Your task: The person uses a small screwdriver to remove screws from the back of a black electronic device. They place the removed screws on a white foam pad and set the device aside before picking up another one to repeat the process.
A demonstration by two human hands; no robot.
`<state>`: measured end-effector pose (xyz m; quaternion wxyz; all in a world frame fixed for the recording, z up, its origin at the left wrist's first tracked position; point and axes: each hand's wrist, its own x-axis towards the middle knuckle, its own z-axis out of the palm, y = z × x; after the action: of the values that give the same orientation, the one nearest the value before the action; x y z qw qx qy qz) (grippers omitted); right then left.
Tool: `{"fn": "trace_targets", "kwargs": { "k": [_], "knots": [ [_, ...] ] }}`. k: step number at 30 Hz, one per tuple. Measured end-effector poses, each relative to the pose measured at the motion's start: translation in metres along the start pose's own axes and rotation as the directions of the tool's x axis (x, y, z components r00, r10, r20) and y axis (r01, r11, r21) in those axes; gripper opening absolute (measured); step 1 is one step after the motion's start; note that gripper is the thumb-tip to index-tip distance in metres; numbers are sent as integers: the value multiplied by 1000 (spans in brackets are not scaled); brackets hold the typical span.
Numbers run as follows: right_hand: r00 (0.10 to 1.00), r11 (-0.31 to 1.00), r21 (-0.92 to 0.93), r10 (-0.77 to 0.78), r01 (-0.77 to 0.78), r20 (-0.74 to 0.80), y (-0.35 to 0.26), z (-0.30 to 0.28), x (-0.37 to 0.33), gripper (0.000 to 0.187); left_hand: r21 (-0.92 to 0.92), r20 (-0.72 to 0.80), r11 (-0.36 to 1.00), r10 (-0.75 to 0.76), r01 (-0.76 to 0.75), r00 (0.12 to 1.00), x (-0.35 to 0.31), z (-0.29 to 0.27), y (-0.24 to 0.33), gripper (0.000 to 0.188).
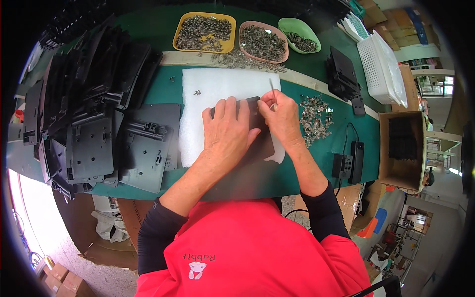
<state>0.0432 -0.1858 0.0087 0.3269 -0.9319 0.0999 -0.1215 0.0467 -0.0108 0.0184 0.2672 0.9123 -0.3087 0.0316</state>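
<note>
A dark flat plastic panel lies on a white foam sheet on the green table. My left hand rests flat on the panel, fingers spread, pressing it down. My right hand is closed around a thin metal tool whose tip points up and away, at the panel's upper right corner. One small metal part lies loose on the foam at upper left.
Stacks of black plastic panels fill the left. A yellow tray, pink tray and green tray hold small metal clips at the back; more clips lie right. White basket, cardboard box, black adapter stand right.
</note>
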Motion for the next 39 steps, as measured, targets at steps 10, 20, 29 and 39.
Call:
{"fn": "trace_targets", "kwargs": {
  "k": [10, 20, 29, 39],
  "knots": [
    [946, 933, 255, 185, -254, 266, 15, -16, 12, 20, -24, -96, 998, 51, -54, 994, -2, 4, -6, 64],
    [925, 951, -237, -100, 197, 368, -25, -42, -52, 43, 122, -180, 992, 38, -16, 983, -28, -6, -1, 59],
    [904, 853, -421, -125, 308, 408, -25, -25, -50, 52, 85, -116, 996, 20, -10, 993, -27, 0, 0, 53],
    [876, 886, -322, -164, 332, 453, -17, -28, -42, 56, 85, -108, 995, 54, -44, 993, -25, 5, -3, 53]
  ]
}}
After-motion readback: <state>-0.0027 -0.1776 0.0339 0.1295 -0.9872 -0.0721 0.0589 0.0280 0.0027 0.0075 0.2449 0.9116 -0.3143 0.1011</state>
